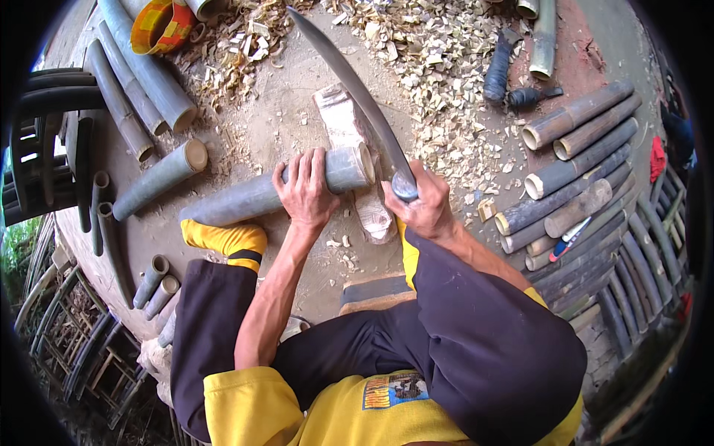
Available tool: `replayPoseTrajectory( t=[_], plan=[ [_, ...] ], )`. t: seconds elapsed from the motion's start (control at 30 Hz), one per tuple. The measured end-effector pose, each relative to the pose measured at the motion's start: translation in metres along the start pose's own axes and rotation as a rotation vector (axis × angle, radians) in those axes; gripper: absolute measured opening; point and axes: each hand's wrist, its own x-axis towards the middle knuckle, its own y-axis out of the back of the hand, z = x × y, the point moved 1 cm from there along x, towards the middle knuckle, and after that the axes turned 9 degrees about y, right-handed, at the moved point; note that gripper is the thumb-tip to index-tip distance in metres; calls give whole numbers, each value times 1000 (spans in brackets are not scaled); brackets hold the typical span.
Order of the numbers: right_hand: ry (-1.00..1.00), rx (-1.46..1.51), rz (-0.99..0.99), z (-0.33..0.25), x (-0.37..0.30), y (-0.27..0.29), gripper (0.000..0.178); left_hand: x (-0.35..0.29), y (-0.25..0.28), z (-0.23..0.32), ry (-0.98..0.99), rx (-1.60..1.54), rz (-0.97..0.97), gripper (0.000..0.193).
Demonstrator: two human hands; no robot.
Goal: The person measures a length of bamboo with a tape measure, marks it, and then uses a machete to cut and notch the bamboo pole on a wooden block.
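My left hand (pixel 306 192) lies over a thick grey-green bamboo tube (pixel 239 199), its fingers wrapped across the top near the right end. That pale cut end rests on a whitish, hacked wooden block (pixel 341 123). In my right hand (pixel 428 202) is the handle of a machete (pixel 357 91). Its long curved blade points up and away to the far left, beside the tube's cut end and apart from it. My yellow-socked foot (pixel 223 239) is against the tube's left part.
Wood chips (pixel 446 97) cover the far ground. Cut bamboo pieces (pixel 580 111) lie stacked at right, with a red-and-blue marker (pixel 570 239) on them. More poles (pixel 149 74) and a yellow-orange container (pixel 162 30) are far left. Dark wrapped tools (pixel 500 70) lie far right.
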Motion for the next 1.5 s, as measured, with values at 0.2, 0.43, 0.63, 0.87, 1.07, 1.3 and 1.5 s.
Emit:
replayPoseTrajectory(
  t=[0.2, 0.43, 0.63, 0.87, 1.07, 1.3, 1.5],
  plan=[
    [-447, 30, -421, 53, -34, -15, 29, -1, -6, 6, 16, -21, 75, 73],
    [-133, -39, -189, 32, -29, -16, 33, -8, -12, 10, 28, -35, 222, 68],
    [-185, 81, -148, 13, -23, -12, 36, -11, -18, 2, 35, 7, 264, 64],
    [-559, 85, -518, 47, -17, -13, 33, -6, -21, 5, 24, 12, 264, 61],
    [-132, 55, -143, 36, -28, -16, 37, -10, -21, 8, 17, 24, 297, 58],
    [-304, 63, -268, 37, -14, -8, 38, -10, 3, 9, 55, -26, 144, 70],
    [-141, 21, -73, 27, 7, 12, 28, -44, 22, -47, 1093, -890, 297, 63]
  ],
)
